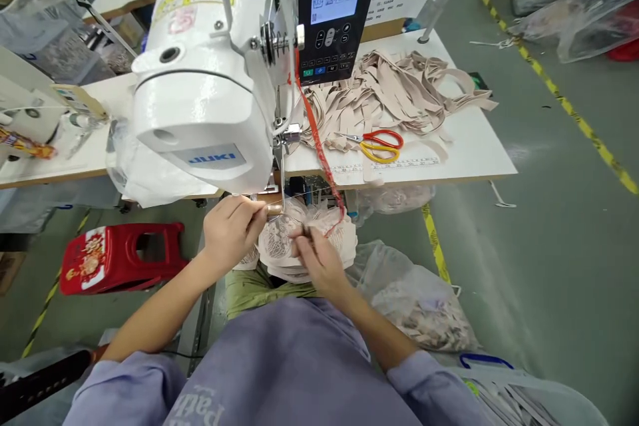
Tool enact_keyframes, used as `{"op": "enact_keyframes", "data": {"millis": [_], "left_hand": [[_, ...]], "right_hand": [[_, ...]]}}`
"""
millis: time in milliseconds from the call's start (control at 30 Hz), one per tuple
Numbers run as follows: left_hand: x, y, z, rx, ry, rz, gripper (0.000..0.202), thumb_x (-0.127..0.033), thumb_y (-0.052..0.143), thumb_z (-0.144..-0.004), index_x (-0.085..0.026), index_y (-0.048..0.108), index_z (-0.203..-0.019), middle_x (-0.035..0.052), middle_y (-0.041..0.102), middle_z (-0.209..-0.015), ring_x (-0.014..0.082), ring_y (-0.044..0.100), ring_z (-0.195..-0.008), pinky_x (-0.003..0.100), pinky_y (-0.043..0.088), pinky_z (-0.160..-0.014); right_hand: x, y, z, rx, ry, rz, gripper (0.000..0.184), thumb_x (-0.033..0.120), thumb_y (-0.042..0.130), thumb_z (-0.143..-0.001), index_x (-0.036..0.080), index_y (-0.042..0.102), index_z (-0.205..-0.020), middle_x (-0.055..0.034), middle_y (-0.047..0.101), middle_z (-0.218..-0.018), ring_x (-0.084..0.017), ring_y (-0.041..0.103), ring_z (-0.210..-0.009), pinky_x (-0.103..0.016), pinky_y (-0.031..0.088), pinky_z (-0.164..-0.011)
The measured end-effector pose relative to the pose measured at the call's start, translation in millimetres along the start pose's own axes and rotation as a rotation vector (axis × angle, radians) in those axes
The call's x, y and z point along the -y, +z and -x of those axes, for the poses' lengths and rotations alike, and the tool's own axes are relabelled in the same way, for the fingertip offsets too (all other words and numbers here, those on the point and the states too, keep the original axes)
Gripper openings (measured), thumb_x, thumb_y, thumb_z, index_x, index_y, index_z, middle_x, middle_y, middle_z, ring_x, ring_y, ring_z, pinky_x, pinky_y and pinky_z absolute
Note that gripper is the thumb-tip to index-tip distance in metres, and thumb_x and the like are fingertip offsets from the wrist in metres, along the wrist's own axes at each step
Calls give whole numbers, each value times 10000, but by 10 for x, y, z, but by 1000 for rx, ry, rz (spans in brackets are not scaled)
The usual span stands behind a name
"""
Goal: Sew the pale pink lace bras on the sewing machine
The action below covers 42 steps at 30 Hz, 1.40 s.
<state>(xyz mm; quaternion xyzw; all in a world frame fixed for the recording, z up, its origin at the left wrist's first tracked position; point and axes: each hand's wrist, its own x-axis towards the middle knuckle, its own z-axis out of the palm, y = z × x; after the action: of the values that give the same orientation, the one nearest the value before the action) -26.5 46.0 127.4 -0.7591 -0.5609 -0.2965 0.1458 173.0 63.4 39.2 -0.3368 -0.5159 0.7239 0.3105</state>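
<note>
My left hand (230,234) is closed at the needle end of a white JUKI sewing machine (200,113), thumb and fingers pressed together beside a small brownish, shiny piece (274,210). Whether the fingers grip that piece is unclear. Lower and to the right, my right hand (323,259) pinches something small and dark that I cannot make out. Beige lace bra cups (277,239) lie stacked on my lap, under both hands. A fine thread stretches from near my left fingers toward the right. A red ribbon (319,146) hangs from the machine down to the lace.
Red-and-yellow scissors (382,145) lie on the white table (479,146) before a heap of beige strips (394,90). A control panel (329,20) stands behind. A red stool (120,258) is at left, and a clear bag of scraps (424,306) rests on the floor at right.
</note>
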Motion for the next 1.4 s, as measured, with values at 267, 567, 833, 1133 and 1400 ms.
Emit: {"op": "enact_keyframes", "data": {"millis": [267,567,833,1133,1400], "left_hand": [[-121,-89,39,28,-52,98,61,-92,673,-886,-133,636,-913,25,615,-740,127,553,-684,256,447,-646],[6,-72,56,5,-201,99,66,-145,655,-910,-140,648,-844,11,594,-718,120,530,-674,253,405,-644],[131,62,-34,-51,-556,143,351,-207,667,-844,-148,433,-588,-42,395,-553,86,360,-548,246,283,-552],[88,32,-107,-7,-650,204,389,-215,659,-806,-145,367,-559,-46,331,-524,77,297,-531,249,252,-535],[103,103,-46,-77,-586,120,275,-297,682,-835,-146,612,-617,-14,536,-553,112,469,-537,256,326,-552]], "right_hand": [[322,469,-212,204,253,-645,507,674,559,-911,180,478,-833,48,388,-626,-53,192,-466,-204,156,-429],[322,364,-239,59,140,-627,483,648,644,-886,176,546,-926,69,386,-608,-40,188,-436,-192,131,-404],[188,217,-214,10,230,-689,519,657,708,-822,170,580,-945,47,463,-639,-30,228,-435,-181,178,-413],[102,174,-208,-12,204,-601,469,649,610,-884,190,539,-946,44,455,-649,-49,201,-440,-197,153,-408],[365,245,-663,-233,-428,260,270,384,684,-910,249,683,-1144,-3,564,-797,-142,511,-698,-276,446,-716]]}}
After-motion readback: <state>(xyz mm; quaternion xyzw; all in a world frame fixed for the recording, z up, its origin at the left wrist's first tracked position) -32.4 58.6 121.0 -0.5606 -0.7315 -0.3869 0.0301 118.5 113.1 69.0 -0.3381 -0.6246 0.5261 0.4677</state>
